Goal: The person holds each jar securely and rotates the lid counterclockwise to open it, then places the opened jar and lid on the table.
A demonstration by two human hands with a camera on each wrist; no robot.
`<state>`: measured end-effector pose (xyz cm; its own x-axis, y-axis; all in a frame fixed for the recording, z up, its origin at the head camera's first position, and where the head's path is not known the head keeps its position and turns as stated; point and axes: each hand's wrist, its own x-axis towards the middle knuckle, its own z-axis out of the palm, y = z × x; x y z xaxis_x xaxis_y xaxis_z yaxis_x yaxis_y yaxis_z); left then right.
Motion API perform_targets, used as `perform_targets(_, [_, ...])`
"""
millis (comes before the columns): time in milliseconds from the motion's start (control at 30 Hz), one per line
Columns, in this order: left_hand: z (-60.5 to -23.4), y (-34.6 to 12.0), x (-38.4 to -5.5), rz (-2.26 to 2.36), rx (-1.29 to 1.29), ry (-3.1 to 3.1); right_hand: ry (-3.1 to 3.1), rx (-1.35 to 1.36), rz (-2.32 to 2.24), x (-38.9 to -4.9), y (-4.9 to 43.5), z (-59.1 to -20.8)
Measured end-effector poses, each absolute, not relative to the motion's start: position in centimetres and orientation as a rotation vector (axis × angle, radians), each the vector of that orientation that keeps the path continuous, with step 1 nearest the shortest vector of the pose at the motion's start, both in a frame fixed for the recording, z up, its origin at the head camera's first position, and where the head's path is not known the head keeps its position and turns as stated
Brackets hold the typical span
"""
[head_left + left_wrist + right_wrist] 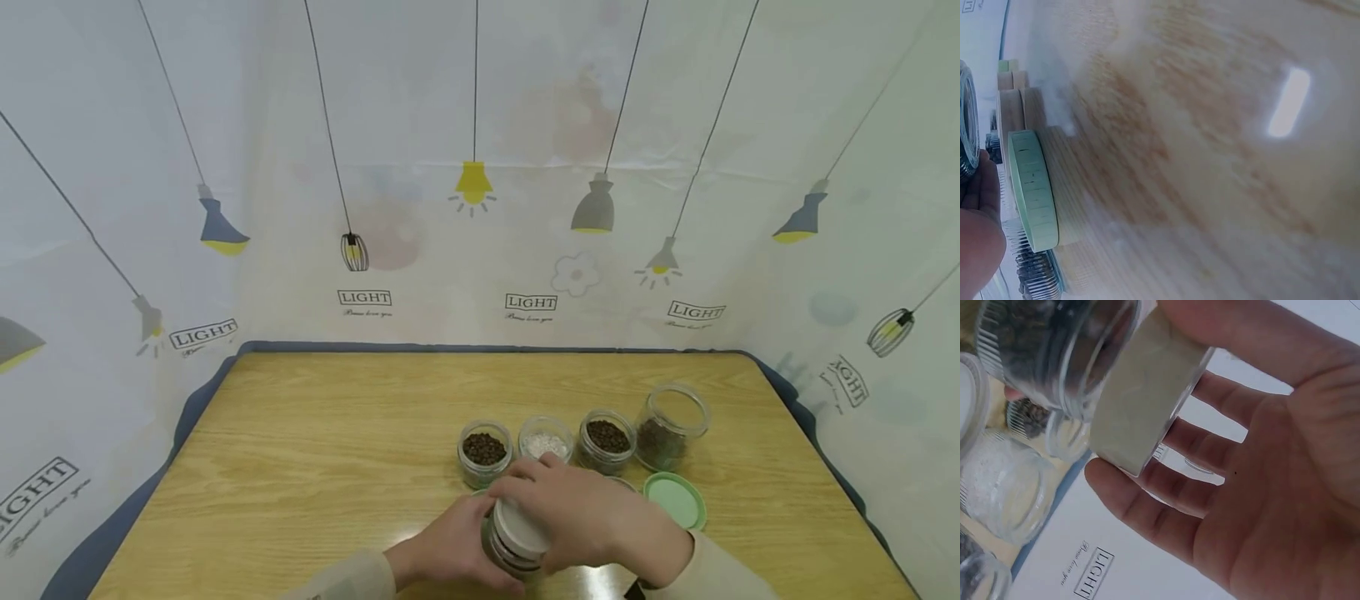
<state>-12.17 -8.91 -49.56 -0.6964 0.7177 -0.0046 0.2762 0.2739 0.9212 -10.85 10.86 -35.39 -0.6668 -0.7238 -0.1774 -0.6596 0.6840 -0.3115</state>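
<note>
My left hand (453,542) holds a glass jar (1041,350) with dark contents, in front of a row of jars. Over that jar's mouth, my right hand (592,517) grips a cream-coloured lid (1147,387) by its rim. The lid looks slightly tilted against the glass; whether it is threaded on cannot be told. In the left wrist view only part of my left hand (982,237) shows, beside the jar's (967,125) edge.
Behind my hands stand open jars: one with dark beans (483,450), one with white grains (545,444), another with dark beans (607,437), and a taller, partly filled jar (671,429). A green lid (675,500) lies to the right on the wooden table (337,433).
</note>
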Motion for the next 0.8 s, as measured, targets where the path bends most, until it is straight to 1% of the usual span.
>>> perform_targets(200, [-49.4, -9.2, -12.4, 1.392, 0.912, 2.136, 2.614, -1.082, -0.343, -10.8, 11.2, -34.7])
perform_targets(433, [-49.5, -10.1, -12.5, 1.369, 1.009, 2.168, 2.65, -1.063, -0.359, -10.9, 11.3, -34.5])
perform_targets(800, [-49.6, -12.5, -12.3, 1.424, 0.97, 2.166, 2.637, -1.003, -0.404, -11.2, 10.9, -34.5])
